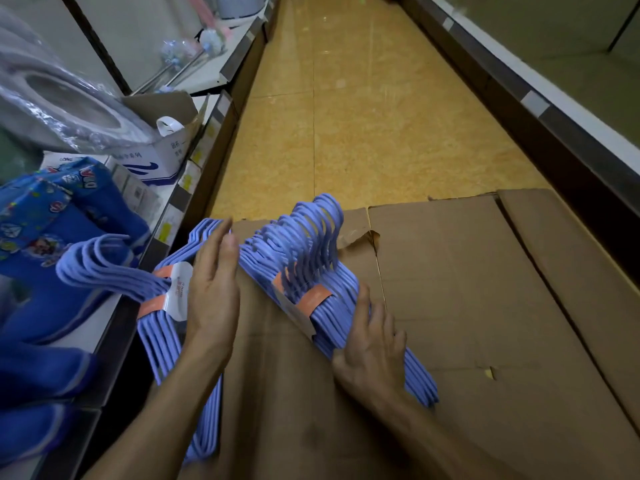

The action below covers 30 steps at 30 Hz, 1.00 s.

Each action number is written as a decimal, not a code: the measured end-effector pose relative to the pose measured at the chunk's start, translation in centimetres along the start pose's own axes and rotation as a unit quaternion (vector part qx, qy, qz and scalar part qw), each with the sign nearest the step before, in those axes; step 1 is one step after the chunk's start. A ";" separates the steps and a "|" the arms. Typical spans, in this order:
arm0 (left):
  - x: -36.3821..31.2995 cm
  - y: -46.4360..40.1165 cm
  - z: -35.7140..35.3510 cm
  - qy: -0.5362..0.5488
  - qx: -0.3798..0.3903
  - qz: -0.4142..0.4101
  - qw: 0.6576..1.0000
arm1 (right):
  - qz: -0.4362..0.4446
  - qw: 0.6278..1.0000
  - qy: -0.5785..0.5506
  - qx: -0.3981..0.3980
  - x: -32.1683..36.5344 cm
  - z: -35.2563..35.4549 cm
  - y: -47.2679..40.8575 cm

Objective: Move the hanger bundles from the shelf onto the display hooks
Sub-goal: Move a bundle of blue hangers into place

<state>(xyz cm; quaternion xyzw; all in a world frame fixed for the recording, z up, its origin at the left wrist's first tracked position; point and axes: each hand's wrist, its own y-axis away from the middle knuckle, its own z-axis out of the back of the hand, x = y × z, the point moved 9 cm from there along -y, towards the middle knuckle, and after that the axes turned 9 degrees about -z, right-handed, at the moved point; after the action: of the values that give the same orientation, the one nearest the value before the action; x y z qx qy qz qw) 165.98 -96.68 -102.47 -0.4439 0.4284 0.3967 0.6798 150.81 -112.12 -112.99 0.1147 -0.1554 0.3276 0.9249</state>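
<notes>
Two bundles of lilac hangers, each tied with an orange and white paper band, lie in front of me. The left bundle leans against the shelf edge, its hooks pointing left over the shelf. My left hand rests flat against it with straight fingers. The right bundle lies on flattened cardboard, hooks pointing up and away. On its lower end lies my right hand, fingers spread over the hangers. No display hooks are in view.
The flattened cardboard covers the floor ahead and to the right. The left shelf holds blue printed bags, a white box and a plastic-wrapped item. A yellow tiled aisle runs forward between shelving.
</notes>
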 end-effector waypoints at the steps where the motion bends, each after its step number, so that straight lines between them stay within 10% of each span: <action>1: 1.8 0.9 0.4 -0.003 -0.011 0.033 0.999 | 0.005 1.000 -0.004 0.013 -0.3 0.2 -0.1; 7: 7.8 3.9 0.2 -0.098 0.050 0.214 0.971 | 0.002 0.994 -0.086 0.073 -2.6 2.2 -0.5; 12: 8.1 5.1 -2.6 0.119 0.014 0.359 0.926 | 0.022 0.969 -0.218 0.114 -3.8 3.9 -1.2; 19: 7.0 4.2 -5.9 0.352 -0.044 0.344 0.870 | 0.040 0.910 -0.377 0.168 -4.1 6.1 -0.5; 30: 5.8 2.2 -7.4 0.455 -0.125 0.323 0.821 | 0.108 0.926 -0.322 0.162 -2.7 9.5 -3.9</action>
<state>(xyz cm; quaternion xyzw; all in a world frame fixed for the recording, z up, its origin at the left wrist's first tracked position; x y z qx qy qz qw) 164.13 -102.11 -110.25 -0.4911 0.7544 0.3967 0.1795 149.34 -119.58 -105.62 0.3451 -0.4011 0.3918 0.7527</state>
